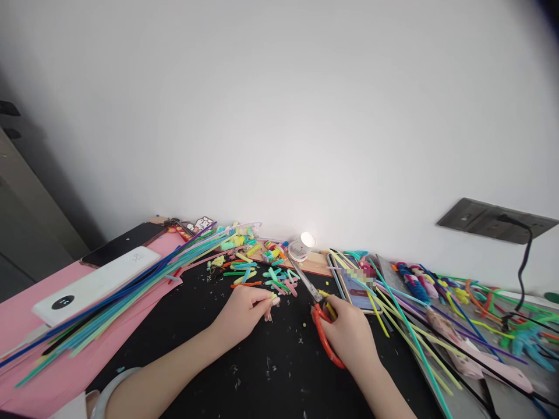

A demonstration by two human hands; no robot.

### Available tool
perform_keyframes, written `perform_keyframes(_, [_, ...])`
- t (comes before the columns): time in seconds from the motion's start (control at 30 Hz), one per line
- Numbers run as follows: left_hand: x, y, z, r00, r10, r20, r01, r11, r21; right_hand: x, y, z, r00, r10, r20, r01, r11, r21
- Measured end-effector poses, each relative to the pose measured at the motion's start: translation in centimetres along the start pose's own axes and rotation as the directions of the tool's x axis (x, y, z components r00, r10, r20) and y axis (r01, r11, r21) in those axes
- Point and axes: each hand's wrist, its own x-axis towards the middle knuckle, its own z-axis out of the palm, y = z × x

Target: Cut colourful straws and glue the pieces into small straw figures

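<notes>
My left hand [244, 314] is closed in a pinch above the black mat. A small pale-yellow fuzzy piece [275, 298], like a bit of pipe cleaner, shows at its fingertips. In my right hand [351, 331] are scissors [323, 336] with orange-red handles, their blades pointing away to the upper left. A yellow pipe-cleaner length [331, 309] also shows by the right fingers. Just beyond my left hand lies a loose pile of short cut pipe-cleaner pieces [275, 279] in green, blue, pink and orange. The blade tips reach close to a white paper cup [301, 247].
Long pipe cleaners [144, 291] lie in a bundle at left, over a white power bank [98, 285] and beside a dark phone [124, 243]. At right are another phone [356, 288], more pipe cleaners [419, 337], small dolls [414, 279] and a pink corded tool [493, 369]. A wall stands behind.
</notes>
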Motion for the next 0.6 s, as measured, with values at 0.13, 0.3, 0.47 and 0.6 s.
perform_keyframes(0.13, [-0.1, -0.1, 0.0, 1.000, -0.001, -0.010, 0.001, 0.999, 0.051, 0.6, 1.5, 1.0, 0.997, 0.067, -0.036, -0.066, 0.997, 0.042])
perform_keyframes(0.3, [-0.2, -0.1, 0.1, 0.998, 0.058, -0.003, -0.058, 0.996, 0.064, 0.7, 1.7, 1.5, 0.997, 0.067, -0.030, -0.064, 0.993, 0.099])
perform_keyframes(0.47, [-0.2, -0.3, 0.1, 0.997, 0.074, -0.006, -0.073, 0.995, 0.069, 0.0, -0.2, 0.2, 0.996, -0.083, 0.016, 0.078, 0.976, 0.206])
perform_keyframes(0.6, [-0.2, -0.3, 0.0, 0.998, 0.062, -0.024, -0.060, 0.995, 0.078, -1.0, -1.2, -0.4, 0.974, -0.199, 0.112, 0.159, 0.942, 0.296])
